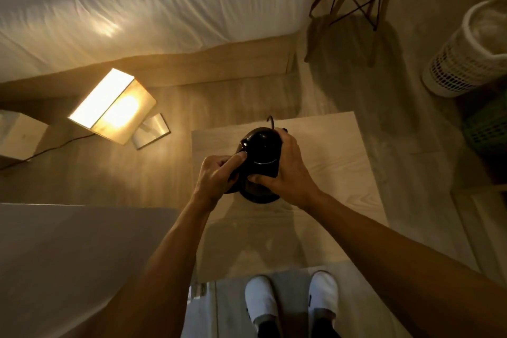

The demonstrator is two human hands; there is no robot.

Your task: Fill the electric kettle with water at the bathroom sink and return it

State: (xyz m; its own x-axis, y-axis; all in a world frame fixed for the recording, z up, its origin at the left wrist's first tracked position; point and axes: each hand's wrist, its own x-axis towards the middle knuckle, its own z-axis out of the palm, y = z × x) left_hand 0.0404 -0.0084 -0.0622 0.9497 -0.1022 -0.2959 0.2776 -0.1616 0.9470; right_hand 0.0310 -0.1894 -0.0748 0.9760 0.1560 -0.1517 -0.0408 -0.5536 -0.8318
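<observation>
A black electric kettle (262, 149) stands on a round black base (256, 197) on a small light wooden table (334, 162). My right hand (288, 170) wraps the kettle's right side and handle area. My left hand (218, 175) is closed against the kettle's left side, with the thumb pressed on the lid edge near the spout. A dark cord (271, 119) curls up behind the kettle. The lid looks closed.
A lit box-shaped lamp (112, 105) stands on the floor at left, next to a white-sheeted bed (137, 8). A white laundry basket (466, 49) and a green basket (488, 129) sit at right. A chair's legs (354, 0) are behind. My white slippers (290, 302) are below.
</observation>
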